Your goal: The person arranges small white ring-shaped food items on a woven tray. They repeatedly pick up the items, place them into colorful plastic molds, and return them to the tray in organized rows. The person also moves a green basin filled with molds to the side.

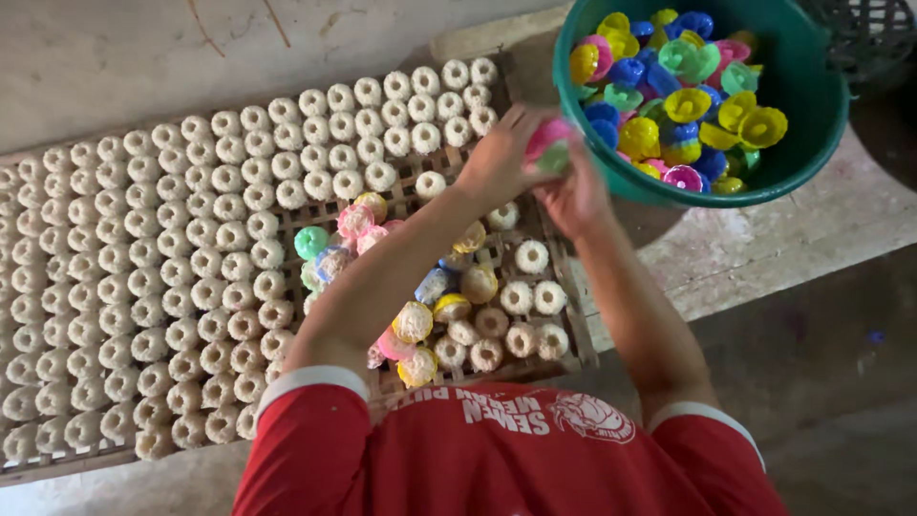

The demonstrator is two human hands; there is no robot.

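Both hands meet just beside the green bucket's rim. The left hand and right hand close together around a pink and green plastic mould. Bright moulds fill the bucket. Below the arms, white ring-shaped cakes lie in rows on a slatted wooden tray.
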